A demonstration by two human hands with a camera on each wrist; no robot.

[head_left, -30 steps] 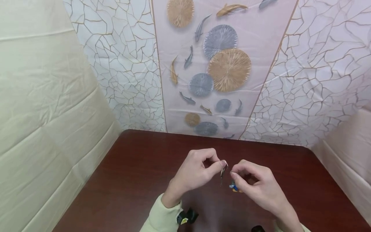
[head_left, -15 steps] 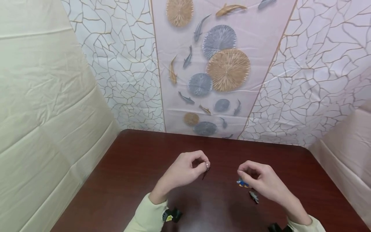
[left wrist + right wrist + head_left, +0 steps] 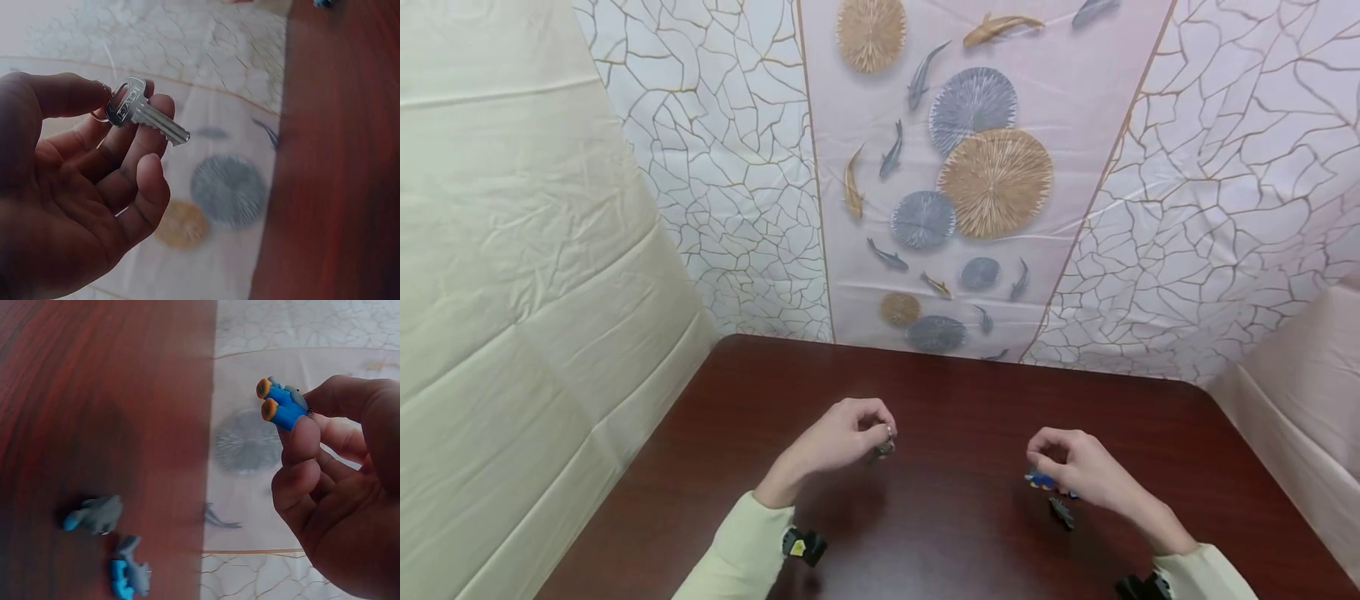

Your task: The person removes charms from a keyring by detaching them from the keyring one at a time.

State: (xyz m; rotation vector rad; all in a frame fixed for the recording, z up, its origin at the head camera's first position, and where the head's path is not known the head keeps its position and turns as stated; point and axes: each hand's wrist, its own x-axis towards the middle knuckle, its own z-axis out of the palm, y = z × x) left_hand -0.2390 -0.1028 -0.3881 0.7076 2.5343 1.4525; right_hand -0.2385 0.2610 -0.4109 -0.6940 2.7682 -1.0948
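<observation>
My left hand [image 3: 838,437] pinches a silver key [image 3: 147,115] between thumb and fingers. A thin metal key ring [image 3: 103,103] passes through the key's head, and the toothed blade points away from the fingertips. To the right, my right hand [image 3: 1078,467] pinches a small blue figurine [image 3: 284,409] with orange ends and some grey on it. Both hands are above the table, well apart. Close below the right hand, a small grey figurine with a blue end [image 3: 97,514] lies on the table, beside another grey and blue figurine [image 3: 130,569].
The dark red-brown table [image 3: 940,517] stretches under both hands. Behind it hangs a patterned cloth [image 3: 992,183] with printed fish and round leaves. Plain pale cloth [image 3: 550,292] hangs at the left side. Each wrist carries a black camera mount [image 3: 805,546].
The hands have drawn apart from close together. My left hand has gone left with the key, and my right hand slightly right with the blue figurine. Table figurines have come into view.
</observation>
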